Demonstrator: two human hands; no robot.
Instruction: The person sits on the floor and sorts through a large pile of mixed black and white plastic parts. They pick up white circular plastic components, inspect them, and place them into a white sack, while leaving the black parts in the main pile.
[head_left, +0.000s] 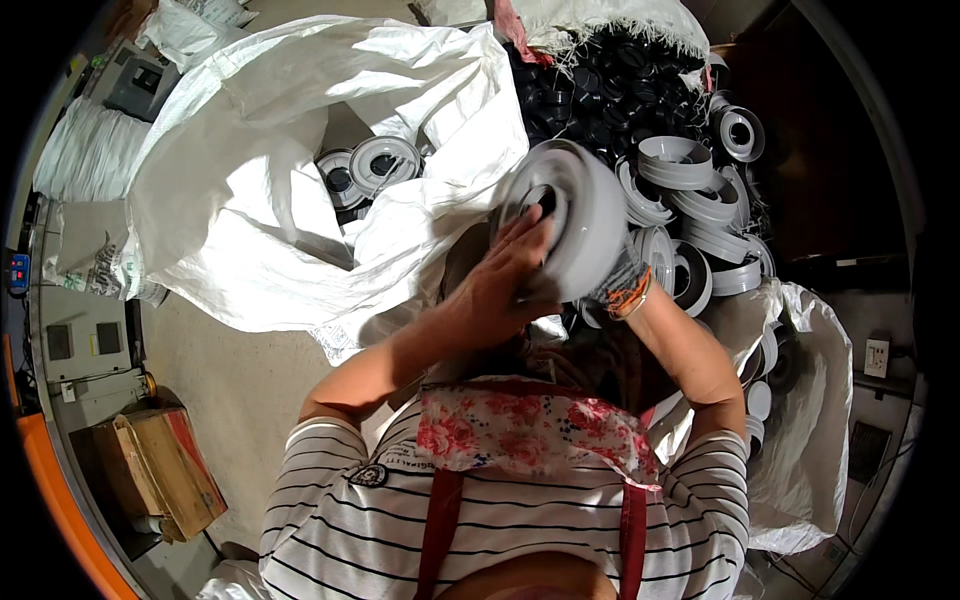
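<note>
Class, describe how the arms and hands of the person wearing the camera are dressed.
The short sleeves are white with thin dark stripes, leaving the forearms bare. The left hand is ungloved. The right hand, mostly hidden, wears a grey glove with an orange cuff, and a thin band circles that wrist. No cables show on either arm.

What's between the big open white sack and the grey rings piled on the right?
In the head view: a blurred grey ring between the left hand and gloved right hand, with black caps beyond.
</note>
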